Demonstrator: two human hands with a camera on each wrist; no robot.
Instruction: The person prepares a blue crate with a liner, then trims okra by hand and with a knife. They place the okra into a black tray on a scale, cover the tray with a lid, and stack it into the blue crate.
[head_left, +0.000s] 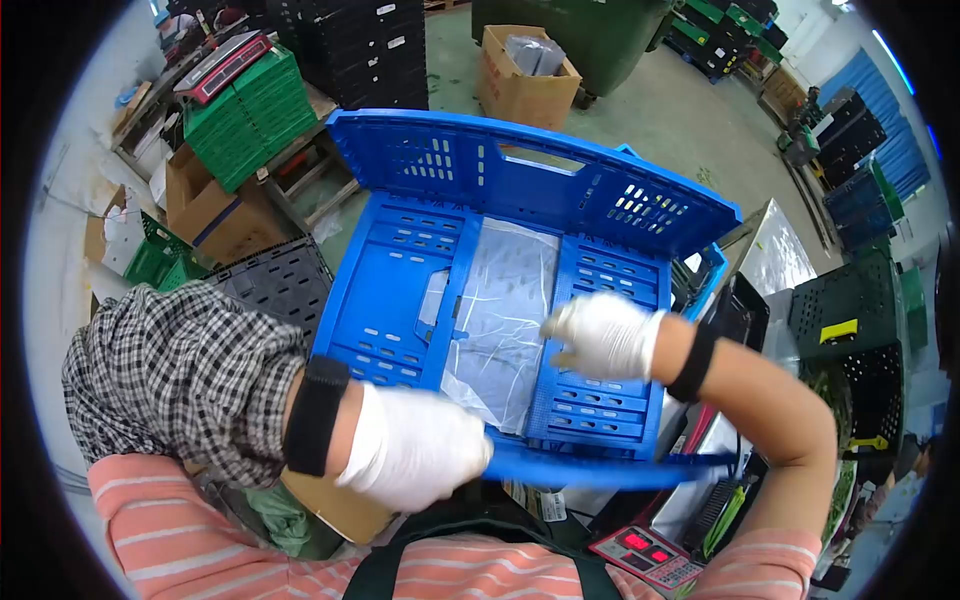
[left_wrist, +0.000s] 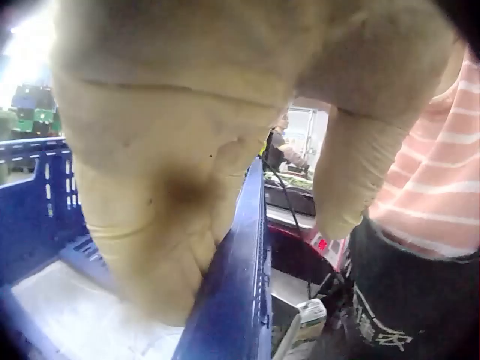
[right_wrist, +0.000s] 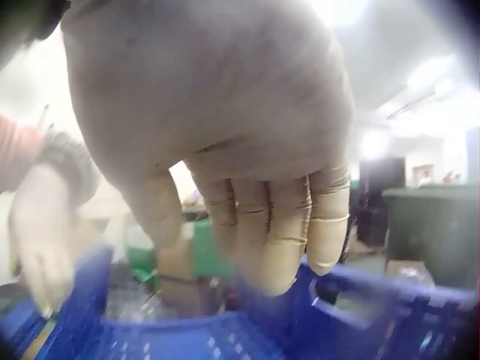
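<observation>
Left hand: I see the left hand [head_left: 415,447], in a white glove, at the near rim of the blue slotted plastic crate [head_left: 520,185].
Left fingers: in the left wrist view the fingers [left_wrist: 150,247] curl down the inside of the crate's near wall [left_wrist: 240,255] with the thumb outside, so they are holding the rim.
Right hand: the right hand [head_left: 603,335], also in a white glove, hovers over the right half of the crate floor.
Right fingers: the right wrist view shows the fingers [right_wrist: 277,225] loosely bent and close together, with nothing in them.
Crate: it sits just in front of the person, its far wall upright and its slotted side panels lying flat inside.
Liner: a crumpled clear plastic sheet [head_left: 505,320] lies along the middle of the crate floor, its right edge just beside the right hand; I cannot tell whether they touch.
Far left: a stack of green plastic crates [head_left: 250,115].
Far centre: an open brown cardboard box [head_left: 525,75] on the floor.
Left: a black slotted crate [head_left: 285,280] just beside the blue one.
</observation>
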